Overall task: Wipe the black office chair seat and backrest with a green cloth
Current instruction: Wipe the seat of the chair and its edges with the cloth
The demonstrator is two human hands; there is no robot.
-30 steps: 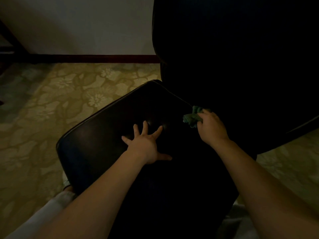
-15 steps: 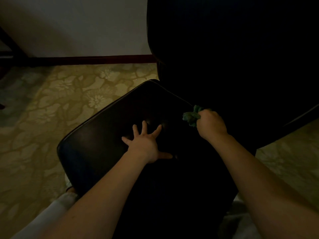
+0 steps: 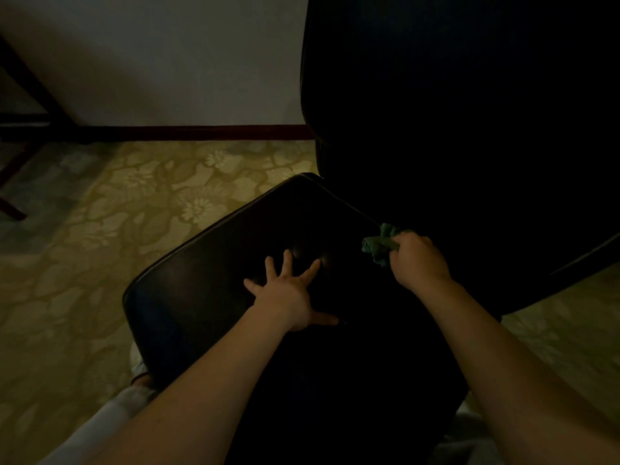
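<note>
Your right hand (image 3: 417,260) is bunching the green cloth (image 3: 379,245) at the seat (image 3: 218,273) rear; left hand (image 3: 285,295) is pressing flat, splayed, empty. Backrest (image 3: 453,129) is seemingly still waiting.

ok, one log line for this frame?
left hand flat on seat | right hand gripping green cloth at seat-backrest crease

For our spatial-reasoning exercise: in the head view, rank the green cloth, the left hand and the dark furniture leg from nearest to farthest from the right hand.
1. green cloth: bunched in the right hand.
2. left hand: flat on the seat, to its left.
3. dark furniture leg: far left, on the carpet.
</note>
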